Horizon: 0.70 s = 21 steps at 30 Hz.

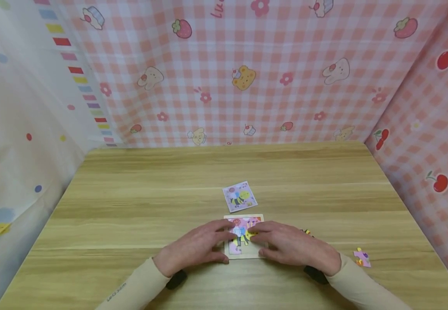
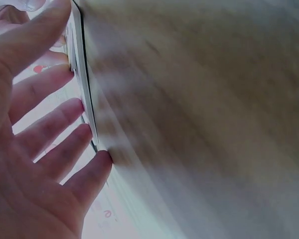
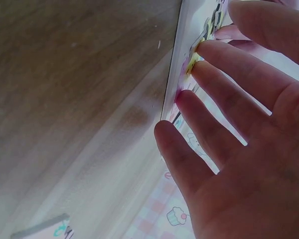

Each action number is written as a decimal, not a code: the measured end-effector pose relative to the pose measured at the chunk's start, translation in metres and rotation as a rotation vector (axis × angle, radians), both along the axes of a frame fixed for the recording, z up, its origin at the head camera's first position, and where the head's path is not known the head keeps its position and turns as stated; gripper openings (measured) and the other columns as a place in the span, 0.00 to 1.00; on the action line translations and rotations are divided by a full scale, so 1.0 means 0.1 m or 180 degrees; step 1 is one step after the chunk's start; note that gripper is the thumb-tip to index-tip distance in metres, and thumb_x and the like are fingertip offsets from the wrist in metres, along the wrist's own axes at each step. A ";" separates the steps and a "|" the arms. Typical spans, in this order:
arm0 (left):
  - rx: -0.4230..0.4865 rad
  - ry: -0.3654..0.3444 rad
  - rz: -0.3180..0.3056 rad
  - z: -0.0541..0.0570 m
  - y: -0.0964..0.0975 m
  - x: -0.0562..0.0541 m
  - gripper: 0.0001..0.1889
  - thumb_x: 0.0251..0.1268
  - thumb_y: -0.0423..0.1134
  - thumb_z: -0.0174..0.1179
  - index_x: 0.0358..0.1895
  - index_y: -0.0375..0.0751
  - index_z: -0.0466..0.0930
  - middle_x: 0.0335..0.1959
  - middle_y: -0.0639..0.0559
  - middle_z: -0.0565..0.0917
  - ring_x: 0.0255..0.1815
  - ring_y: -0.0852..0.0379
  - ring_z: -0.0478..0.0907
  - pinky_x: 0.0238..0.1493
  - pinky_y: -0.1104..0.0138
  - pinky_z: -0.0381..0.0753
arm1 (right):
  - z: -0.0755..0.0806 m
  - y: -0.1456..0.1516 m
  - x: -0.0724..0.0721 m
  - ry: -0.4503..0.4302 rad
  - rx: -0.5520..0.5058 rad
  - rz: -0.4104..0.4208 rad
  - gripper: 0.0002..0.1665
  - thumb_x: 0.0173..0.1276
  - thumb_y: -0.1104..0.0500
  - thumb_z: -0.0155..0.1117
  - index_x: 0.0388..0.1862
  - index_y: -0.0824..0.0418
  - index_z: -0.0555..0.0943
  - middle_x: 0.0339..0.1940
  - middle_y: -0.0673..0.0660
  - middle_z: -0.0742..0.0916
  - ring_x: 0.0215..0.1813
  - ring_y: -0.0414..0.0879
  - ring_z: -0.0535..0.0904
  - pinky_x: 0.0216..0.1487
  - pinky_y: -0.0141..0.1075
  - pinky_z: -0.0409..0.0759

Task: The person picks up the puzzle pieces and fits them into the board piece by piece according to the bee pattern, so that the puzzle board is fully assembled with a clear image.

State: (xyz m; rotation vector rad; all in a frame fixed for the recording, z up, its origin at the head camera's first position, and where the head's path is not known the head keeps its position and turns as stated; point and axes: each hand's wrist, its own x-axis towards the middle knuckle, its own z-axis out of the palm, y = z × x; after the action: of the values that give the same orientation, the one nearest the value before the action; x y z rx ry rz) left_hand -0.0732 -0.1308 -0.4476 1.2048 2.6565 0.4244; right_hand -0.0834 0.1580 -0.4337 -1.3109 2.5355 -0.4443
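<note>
A small jigsaw puzzle point(image 1: 239, 247) with a bee picture lies in a pale tray point(image 1: 252, 255) on the table, its lower right part bare wood. From the left, my left hand point(image 1: 198, 243) touches the tray and puzzle with spread, nearly straight fingers point(image 2: 60, 117); its thumb is by the near left corner. My right hand point(image 1: 295, 243) rests fingertips on the yellow pieces, its thumb at the tray's right edge. In the right wrist view its fingers point(image 3: 229, 104) are extended, pressing on the pieces. The hands partly cover the puzzle.
Just behind the tray lies a square card point(image 1: 240, 196) with the same bee picture. A loose pink puzzle piece point(image 1: 362, 257) is on the table at the right. Another yellow and black piece point(image 1: 307, 233) peeks out behind my right hand. Patterned cloth point(image 1: 224, 86) hangs around the wooden table point(image 1: 150, 185).
</note>
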 end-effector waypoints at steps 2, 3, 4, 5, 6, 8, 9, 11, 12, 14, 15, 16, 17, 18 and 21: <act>0.0010 -0.0050 0.0005 0.00 -0.01 0.00 0.32 0.66 0.56 0.69 0.69 0.45 0.79 0.75 0.49 0.70 0.75 0.52 0.67 0.75 0.59 0.66 | 0.00 0.00 0.00 -0.0005 0.0000 0.0000 0.22 0.76 0.53 0.66 0.64 0.61 0.84 0.71 0.56 0.79 0.73 0.50 0.73 0.71 0.49 0.73; 0.0014 -0.0076 0.0006 0.00 -0.02 0.00 0.32 0.67 0.56 0.68 0.70 0.45 0.79 0.76 0.49 0.70 0.76 0.52 0.66 0.76 0.59 0.66 | 0.00 0.00 0.00 -0.0008 0.0001 -0.0001 0.22 0.76 0.53 0.65 0.64 0.61 0.84 0.71 0.56 0.79 0.73 0.50 0.73 0.71 0.49 0.73; 0.0017 -0.0104 0.0007 0.00 -0.02 0.00 0.33 0.67 0.56 0.68 0.71 0.44 0.78 0.76 0.49 0.69 0.76 0.52 0.66 0.76 0.58 0.65 | 0.00 0.00 0.00 -0.0009 0.0000 -0.0001 0.22 0.76 0.53 0.66 0.64 0.61 0.84 0.71 0.56 0.79 0.73 0.50 0.73 0.71 0.49 0.73; 0.0016 -0.0124 0.0006 0.00 -0.03 0.00 0.33 0.68 0.56 0.67 0.71 0.44 0.77 0.77 0.49 0.69 0.77 0.52 0.65 0.76 0.58 0.65 | 0.00 0.00 0.00 -0.0017 0.0008 -0.0009 0.22 0.76 0.53 0.65 0.64 0.61 0.84 0.72 0.55 0.79 0.74 0.50 0.72 0.72 0.49 0.73; 0.0018 -0.0149 0.0002 0.01 -0.03 0.00 0.33 0.68 0.56 0.67 0.72 0.44 0.76 0.77 0.49 0.68 0.77 0.51 0.65 0.76 0.58 0.65 | 0.00 0.00 0.00 -0.0028 0.0019 -0.0020 0.22 0.76 0.53 0.65 0.64 0.60 0.84 0.72 0.55 0.79 0.74 0.50 0.72 0.72 0.49 0.73; 0.0014 -0.0176 -0.0008 0.02 -0.03 -0.01 0.33 0.69 0.56 0.66 0.73 0.44 0.76 0.78 0.49 0.67 0.78 0.51 0.64 0.77 0.58 0.64 | 0.00 -0.01 0.00 -0.0046 0.0038 -0.0040 0.23 0.76 0.52 0.65 0.64 0.60 0.84 0.72 0.55 0.79 0.74 0.50 0.72 0.72 0.48 0.72; 0.0012 -0.0189 -0.0017 0.02 -0.03 -0.01 0.33 0.70 0.56 0.66 0.73 0.44 0.75 0.78 0.49 0.67 0.78 0.51 0.64 0.77 0.58 0.64 | 0.00 -0.01 0.00 -0.0049 0.0045 -0.0048 0.23 0.76 0.52 0.65 0.64 0.60 0.84 0.72 0.55 0.79 0.74 0.50 0.72 0.72 0.49 0.72; 0.0003 -0.0194 -0.0038 0.02 -0.04 -0.01 0.33 0.70 0.57 0.65 0.73 0.45 0.76 0.79 0.49 0.66 0.78 0.51 0.63 0.77 0.58 0.63 | 0.00 -0.02 0.00 -0.0022 0.0044 -0.0045 0.23 0.76 0.52 0.65 0.65 0.60 0.84 0.71 0.55 0.80 0.73 0.50 0.73 0.72 0.49 0.73; 0.0001 -0.0192 -0.0050 0.02 -0.04 -0.01 0.32 0.70 0.57 0.65 0.73 0.45 0.76 0.79 0.48 0.66 0.78 0.51 0.63 0.77 0.58 0.63 | 0.00 -0.02 0.00 0.0002 0.0034 -0.0044 0.22 0.76 0.52 0.66 0.64 0.60 0.84 0.70 0.55 0.80 0.73 0.50 0.73 0.71 0.49 0.73; 0.0002 -0.0168 -0.0074 0.02 -0.05 -0.01 0.32 0.71 0.57 0.64 0.72 0.45 0.76 0.79 0.48 0.65 0.78 0.51 0.63 0.77 0.59 0.63 | 0.00 -0.04 0.00 0.0074 -0.0006 -0.0037 0.22 0.75 0.53 0.66 0.64 0.60 0.84 0.69 0.55 0.81 0.71 0.50 0.75 0.70 0.48 0.74; 0.0000 -0.0148 -0.0092 0.01 -0.05 -0.01 0.32 0.71 0.57 0.64 0.73 0.45 0.76 0.79 0.48 0.65 0.78 0.51 0.63 0.77 0.59 0.63 | 0.00 -0.05 -0.01 0.0121 -0.0031 -0.0032 0.22 0.75 0.53 0.67 0.63 0.60 0.84 0.68 0.55 0.82 0.70 0.50 0.76 0.70 0.48 0.75; 0.0006 -0.0128 -0.0107 0.01 -0.06 -0.01 0.32 0.71 0.56 0.64 0.72 0.45 0.76 0.79 0.47 0.65 0.78 0.51 0.63 0.77 0.59 0.63 | 0.01 -0.06 -0.01 0.0166 -0.0055 -0.0024 0.22 0.75 0.54 0.67 0.63 0.60 0.84 0.67 0.55 0.83 0.69 0.50 0.76 0.69 0.48 0.76; 0.0016 -0.0107 -0.0131 0.01 -0.06 -0.01 0.32 0.72 0.56 0.64 0.73 0.44 0.76 0.79 0.47 0.65 0.78 0.51 0.63 0.77 0.59 0.63 | 0.01 -0.08 -0.01 0.0202 -0.0073 -0.0025 0.21 0.74 0.54 0.68 0.63 0.60 0.84 0.66 0.55 0.83 0.69 0.50 0.77 0.69 0.48 0.76; 0.0026 -0.0090 -0.0152 0.01 -0.06 -0.01 0.32 0.72 0.56 0.64 0.73 0.44 0.76 0.79 0.47 0.65 0.78 0.51 0.63 0.77 0.59 0.62 | 0.02 -0.09 -0.02 0.0221 -0.0084 -0.0030 0.21 0.74 0.54 0.68 0.62 0.61 0.84 0.66 0.56 0.83 0.69 0.50 0.77 0.69 0.48 0.76; 0.0074 -0.0050 -0.0230 0.00 -0.07 -0.01 0.32 0.73 0.55 0.63 0.73 0.43 0.75 0.80 0.47 0.63 0.80 0.51 0.60 0.78 0.59 0.60 | 0.03 -0.13 -0.02 0.0260 -0.0071 -0.0025 0.20 0.75 0.55 0.68 0.62 0.61 0.84 0.66 0.56 0.83 0.68 0.50 0.77 0.68 0.49 0.76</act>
State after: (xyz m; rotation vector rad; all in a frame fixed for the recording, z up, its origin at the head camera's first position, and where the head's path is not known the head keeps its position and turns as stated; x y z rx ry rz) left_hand -0.0747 -0.1376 -0.4478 1.2945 2.5926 0.4521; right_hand -0.0859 0.1454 -0.4306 -1.3539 2.6102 -0.4303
